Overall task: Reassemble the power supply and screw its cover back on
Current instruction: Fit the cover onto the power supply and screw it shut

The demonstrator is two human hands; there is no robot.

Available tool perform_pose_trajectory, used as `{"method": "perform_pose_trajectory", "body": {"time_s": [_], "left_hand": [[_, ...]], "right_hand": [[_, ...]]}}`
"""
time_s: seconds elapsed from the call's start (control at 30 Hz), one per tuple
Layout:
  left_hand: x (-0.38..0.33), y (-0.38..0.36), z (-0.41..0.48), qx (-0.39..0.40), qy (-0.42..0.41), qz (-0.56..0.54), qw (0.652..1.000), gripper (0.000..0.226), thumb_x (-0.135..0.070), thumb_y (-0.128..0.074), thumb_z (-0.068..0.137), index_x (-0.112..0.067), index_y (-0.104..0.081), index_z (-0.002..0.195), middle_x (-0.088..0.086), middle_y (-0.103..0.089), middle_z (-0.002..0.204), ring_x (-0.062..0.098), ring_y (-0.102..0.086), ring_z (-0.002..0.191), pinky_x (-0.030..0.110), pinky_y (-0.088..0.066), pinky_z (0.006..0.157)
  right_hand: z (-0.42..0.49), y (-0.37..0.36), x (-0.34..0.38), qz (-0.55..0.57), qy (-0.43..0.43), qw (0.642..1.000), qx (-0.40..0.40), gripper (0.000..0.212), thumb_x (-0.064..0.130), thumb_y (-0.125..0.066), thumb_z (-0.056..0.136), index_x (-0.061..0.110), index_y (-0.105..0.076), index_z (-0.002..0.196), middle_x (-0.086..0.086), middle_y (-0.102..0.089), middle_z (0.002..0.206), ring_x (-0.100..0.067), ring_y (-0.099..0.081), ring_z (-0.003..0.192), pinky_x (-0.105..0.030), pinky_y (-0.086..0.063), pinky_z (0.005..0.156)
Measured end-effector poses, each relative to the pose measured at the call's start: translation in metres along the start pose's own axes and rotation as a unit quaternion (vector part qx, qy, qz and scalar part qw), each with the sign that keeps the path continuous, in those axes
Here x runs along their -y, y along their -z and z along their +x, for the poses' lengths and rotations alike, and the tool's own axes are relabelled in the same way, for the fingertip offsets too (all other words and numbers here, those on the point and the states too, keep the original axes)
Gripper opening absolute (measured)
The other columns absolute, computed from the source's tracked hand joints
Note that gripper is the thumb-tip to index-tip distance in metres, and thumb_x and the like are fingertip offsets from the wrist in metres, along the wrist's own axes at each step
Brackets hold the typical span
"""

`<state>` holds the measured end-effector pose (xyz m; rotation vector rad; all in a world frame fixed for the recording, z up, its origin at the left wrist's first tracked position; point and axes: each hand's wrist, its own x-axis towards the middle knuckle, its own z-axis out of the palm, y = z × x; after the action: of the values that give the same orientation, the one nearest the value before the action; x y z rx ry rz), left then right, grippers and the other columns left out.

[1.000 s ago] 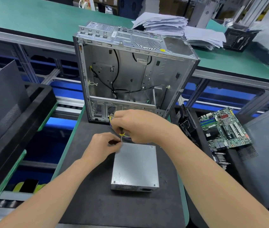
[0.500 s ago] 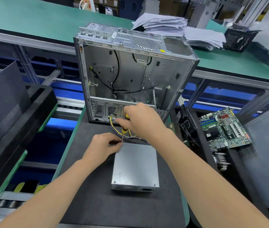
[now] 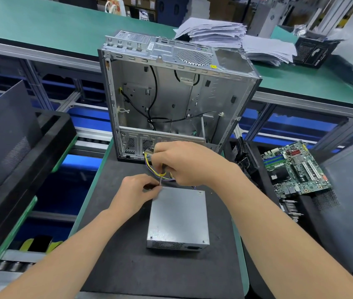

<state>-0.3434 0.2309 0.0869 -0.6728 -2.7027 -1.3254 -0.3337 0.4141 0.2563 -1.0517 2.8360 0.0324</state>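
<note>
The grey metal power supply point(image 3: 178, 214) lies flat on the black mat point(image 3: 128, 266), its vent side toward me. A bundle of yellow and purple cables point(image 3: 147, 158) leaves its far end. My right hand point(image 3: 188, 162) grips a screwdriver point(image 3: 162, 175) with a yellow and black handle, its shaft pointing down at the supply's far left corner. My left hand point(image 3: 136, 190) rests at that corner and pinches the lower end of the shaft. Whether a screw sits under the tip is hidden by my fingers.
An open, empty computer case point(image 3: 171, 93) stands upright just behind the mat. A green motherboard point(image 3: 294, 169) lies on the right beside a grey panel point(image 3: 350, 201). A black tray point(image 3: 20, 158) sits on the left. Stacks of paper point(image 3: 214, 33) lie on the far green bench.
My right hand has lifted slightly off my left hand, uncovering the screwdriver handle and the cables. My left hand has stayed at the power supply's corner.
</note>
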Motion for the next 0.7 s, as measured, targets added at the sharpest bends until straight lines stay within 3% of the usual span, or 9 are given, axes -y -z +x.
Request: {"method": "perform_pose_trajectory", "body": {"time_s": [0.13, 0.23, 0.33, 0.43, 0.53, 0.7], "left_hand": [[0.001, -0.001, -0.001, -0.003, 0.008, 0.002, 1.000, 0.007, -0.024, -0.084, 0.086, -0.019, -0.081, 0.090, -0.024, -0.068, 0.082, -0.010, -0.063, 0.086, 0.000, -0.040, 0.074], [0.002, -0.002, 0.000, -0.006, 0.015, 0.000, 1.000, 0.007, -0.024, -0.084, 0.084, -0.021, -0.081, 0.090, -0.028, -0.067, 0.081, -0.010, -0.064, 0.086, 0.000, -0.041, 0.076], [0.003, -0.002, 0.000, -0.008, 0.019, -0.004, 1.000, 0.008, -0.025, -0.085, 0.084, -0.022, -0.081, 0.090, -0.029, -0.067, 0.080, -0.010, -0.065, 0.086, 0.001, -0.042, 0.076], [0.002, -0.002, -0.001, -0.007, 0.015, -0.005, 1.000, 0.008, -0.026, -0.084, 0.084, -0.022, -0.081, 0.091, -0.024, -0.070, 0.082, -0.009, -0.065, 0.087, 0.001, -0.041, 0.076], [0.001, -0.002, -0.001, -0.008, 0.007, -0.001, 1.000, 0.009, -0.026, -0.084, 0.085, -0.021, -0.082, 0.092, -0.020, -0.072, 0.085, -0.008, -0.064, 0.087, 0.001, -0.041, 0.077], [-0.001, -0.001, 0.000, -0.006, -0.003, 0.006, 1.000, 0.007, -0.024, -0.083, 0.086, -0.019, -0.081, 0.090, -0.016, -0.072, 0.084, -0.006, -0.064, 0.084, 0.002, -0.041, 0.076]], "right_hand": [[0.003, -0.003, 0.003, 0.030, -0.024, 0.999, -0.011, 0.023, 0.003, -0.059, 0.092, 0.023, -0.063, 0.102, 0.007, -0.053, 0.103, -0.019, -0.053, 0.091, -0.033, -0.040, 0.061], [0.003, -0.004, 0.004, 0.044, -0.049, 0.997, -0.040, 0.010, 0.024, -0.061, 0.099, 0.023, -0.062, 0.108, 0.004, -0.057, 0.098, -0.022, -0.056, 0.092, -0.039, -0.049, 0.070], [0.004, -0.005, 0.007, 0.034, -0.074, 0.994, -0.070, 0.025, 0.043, -0.060, 0.099, 0.020, -0.060, 0.108, 0.002, -0.057, 0.082, -0.027, -0.059, 0.084, -0.038, -0.046, 0.064], [0.008, -0.012, 0.006, 0.034, -0.137, 0.984, -0.108, 0.038, 0.054, -0.059, 0.098, 0.017, -0.053, 0.090, 0.000, -0.050, 0.069, -0.032, -0.056, 0.072, -0.033, -0.032, 0.054], [0.011, -0.019, 0.004, 0.016, -0.209, 0.968, -0.135, 0.057, 0.063, -0.055, 0.096, 0.020, -0.036, 0.065, 0.000, -0.043, 0.059, -0.032, -0.053, 0.065, -0.032, -0.025, 0.052], [0.014, -0.022, 0.008, -0.043, -0.322, 0.928, -0.180, 0.080, 0.087, -0.037, 0.090, 0.016, -0.039, 0.052, 0.002, -0.042, 0.050, -0.022, -0.047, 0.050, -0.027, -0.020, 0.048]]}}
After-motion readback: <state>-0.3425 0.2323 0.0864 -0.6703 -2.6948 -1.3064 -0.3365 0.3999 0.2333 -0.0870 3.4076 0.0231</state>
